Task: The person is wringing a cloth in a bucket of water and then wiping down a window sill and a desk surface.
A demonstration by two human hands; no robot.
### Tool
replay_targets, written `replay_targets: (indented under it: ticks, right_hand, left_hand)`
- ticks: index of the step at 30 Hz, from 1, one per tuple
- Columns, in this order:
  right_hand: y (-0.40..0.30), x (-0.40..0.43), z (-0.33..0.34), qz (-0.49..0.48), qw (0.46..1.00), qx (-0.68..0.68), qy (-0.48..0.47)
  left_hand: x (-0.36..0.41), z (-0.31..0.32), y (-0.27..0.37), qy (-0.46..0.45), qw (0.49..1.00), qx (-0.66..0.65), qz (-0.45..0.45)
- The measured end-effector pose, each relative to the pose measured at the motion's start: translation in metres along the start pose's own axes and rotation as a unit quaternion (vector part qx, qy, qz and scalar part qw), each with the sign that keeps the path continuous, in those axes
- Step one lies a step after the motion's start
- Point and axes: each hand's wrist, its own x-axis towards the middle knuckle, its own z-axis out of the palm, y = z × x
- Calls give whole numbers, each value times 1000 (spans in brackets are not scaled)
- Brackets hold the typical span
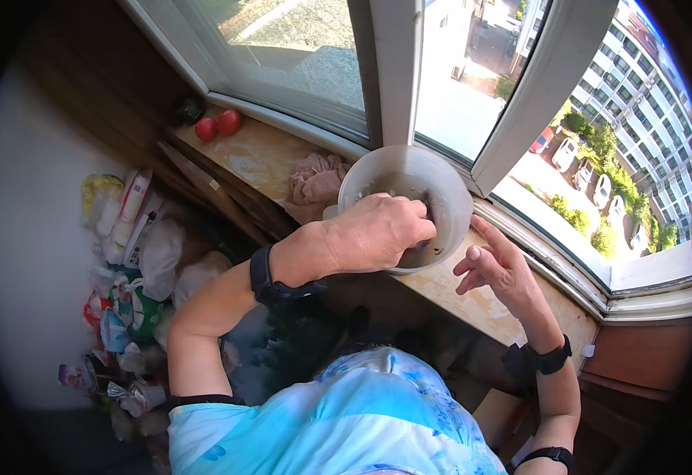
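A translucent plastic tub point(362, 172) stands on the marbled windowsill and holds murky brownish water point(404, 181) with small dark bits in it. My left hand point(375, 231) reaches over its near rim, with the fingers curled around a dark wet thing point(431, 205), perhaps a cloth; most of it is hidden by the hand. To the right of the tub, my right hand point(491, 261) is held up with its fingers apart and nothing in them. Its index fingertip is at the tub's rim; whether it touches cannot be told.
A crumpled pinkish cloth point(317, 181) lies left of the tub on the windowsill point(254, 157). Two tomatoes point(218, 125) and a dark round object point(189, 110) sit farther left. White window frames point(396, 77) rise behind. Several plastic bags point(162, 255) and packages are piled at the left wall.
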Motion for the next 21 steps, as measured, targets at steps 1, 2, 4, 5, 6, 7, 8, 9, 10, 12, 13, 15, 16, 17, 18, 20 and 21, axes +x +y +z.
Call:
replay_targets:
  ticks: [1, 2, 4, 5, 6, 7, 8, 9, 10, 12, 13, 15, 16, 17, 18, 20, 21]
  right_hand:
    - [-3, 3, 6, 13, 1000, 26, 1]
    - [-8, 8, 10, 18, 1000, 17, -15]
    - [-11, 11, 16, 24, 999, 18, -13]
    - [-13, 11, 18, 29, 999, 23, -12]
    - [-13, 9, 19, 14, 1000, 19, -9]
    - [-12, 9, 22, 14, 1000, 18, -11]
    - [-11, 9, 25, 8, 999, 37, -4]
    - [-10, 9, 28, 2, 998, 54, 6]
    - [-10, 9, 31, -2, 998, 62, 6]
    - [-11, 10, 35, -2, 998, 61, 12]
    - [-11, 10, 37, -4, 998, 63, 20]
    - [-11, 10, 42, -8, 997, 68, 20]
    - [-10, 10, 45, -10, 997, 71, 25]
    - [-11, 12, 48, -12, 997, 73, 30]
    - [-11, 13, 53, -13, 997, 76, 27]
    - [-11, 16, 62, -17, 997, 72, 23]
    - [-11, 16, 65, -20, 997, 70, 23]
  left_hand:
    - [-6, -4, -4, 6, 1000, -3, 0]
    - [-10, -10, -8, 101, 994, -28, 35]
    - [-17, -22, -21, 227, 971, -54, 53]
    - [-21, -26, -30, 290, 955, -35, 50]
    - [-27, -29, -42, 314, 949, -30, 25]
    - [-36, -32, -53, 337, 941, -22, -4]
    - [-48, -31, -67, 338, 941, -22, -5]
    - [-59, -27, -83, 320, 945, -33, -51]
    - [-67, -21, -96, 301, 948, -41, -97]
    - [-80, -3, -115, 299, 948, -23, -110]
    - [-85, 3, -123, 294, 948, -2, -120]
    - [-89, 14, -132, 254, 957, -15, -141]
    - [-89, 23, -136, 249, 961, 5, -121]
    - [-91, 34, -142, 245, 964, 25, -101]
    - [-95, 44, -149, 218, 970, 55, -96]
    - [-95, 57, -163, 212, 968, 89, -101]
    - [-94, 62, -169, 205, 966, 121, -102]
